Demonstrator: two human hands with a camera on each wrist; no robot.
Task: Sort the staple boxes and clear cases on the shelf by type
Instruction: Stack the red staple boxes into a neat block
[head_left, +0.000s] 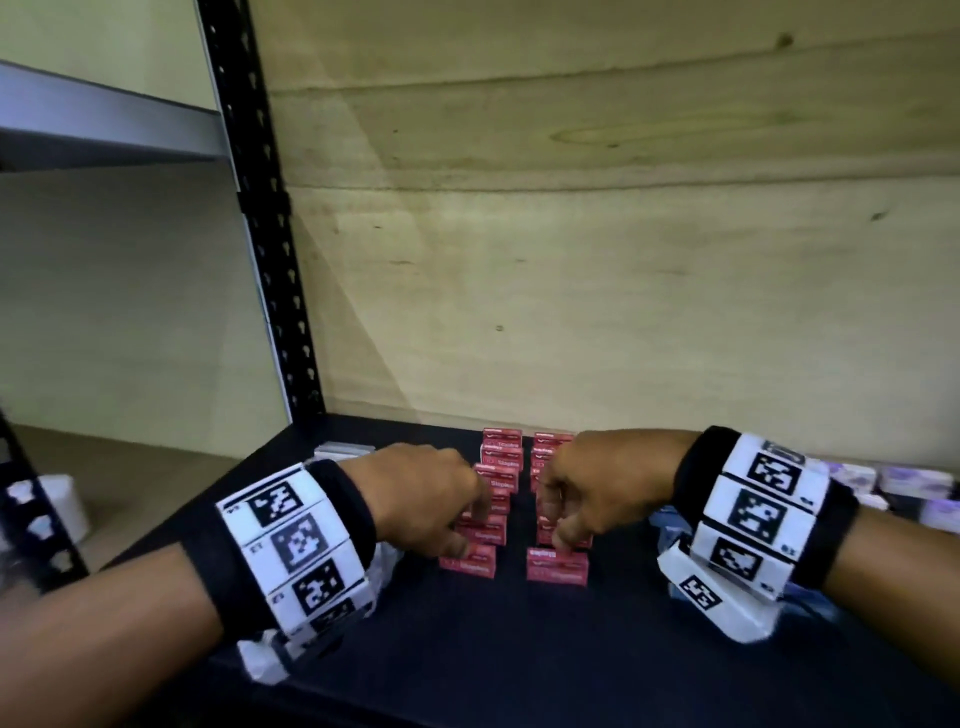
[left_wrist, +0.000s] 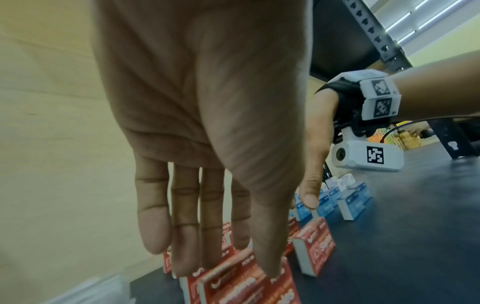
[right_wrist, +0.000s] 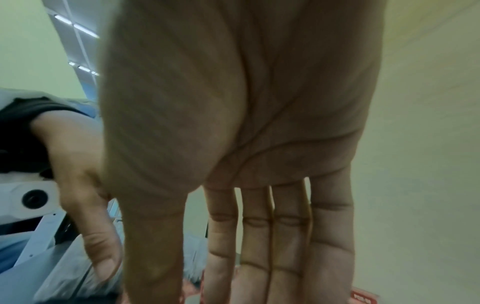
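Red staple boxes stand in two rows on the black shelf (head_left: 467, 649): a left row (head_left: 467, 564) and a right row (head_left: 556, 567). My left hand (head_left: 462, 519) reaches down onto the left row. In the left wrist view its fingers (left_wrist: 182, 246) are straight, with the tips against the red boxes (left_wrist: 233, 288). My right hand (head_left: 561, 519) reaches down onto the right row with straight fingers (right_wrist: 246, 267); a red box (right_wrist: 363, 297) shows by their tips. Neither hand grips anything. Clear cases (head_left: 345, 449) lie at the back left.
Blue and white boxes (left_wrist: 350, 199) stand right of the red rows, with pale purple ones (head_left: 893, 480) further right. A crumpled plastic bag (head_left: 382, 561) lies under my left wrist. The black upright (head_left: 260, 208) and a wooden back wall bound the shelf.
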